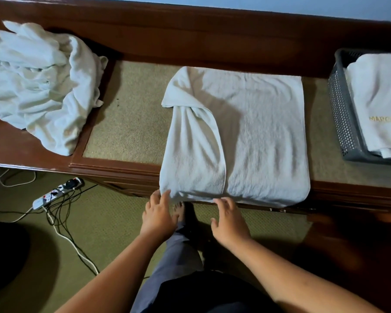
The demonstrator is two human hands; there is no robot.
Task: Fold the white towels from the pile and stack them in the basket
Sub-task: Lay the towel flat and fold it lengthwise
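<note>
Dark wooden bench with an olive fabric inset is filling the upper view; olive carpet is covering the floor below it.

Item 1: pile of white towels, unfolded and crumpled, is lying at the left end of the bench, spilling partly onto the inset.

Item 2: white towel, partly folded, is lying flat at the centre of the inset. Its left portion is lapping over the middle in a rumpled flap, and its near edge is hanging over the front of the bench.

Item 3: grey perforated basket is standing at the right end, well apart from the pile. It is holding a folded white towel bearing gold lettering that is reading "MARCO", with the rest cut off by the frame edge.

Item 4: left hand is touching the near left corner of the centre towel with straight, spread fingers, gripping nothing.

Item 5: right hand is resting its loosely extended fingertips on the towel's near edge, likewise grasping nothing.

Item 6: white power strip with trailing cables is lying on the carpet at left.

Item 7: blue-grey trouser leg and bare foot are showing between the forearms.
</note>
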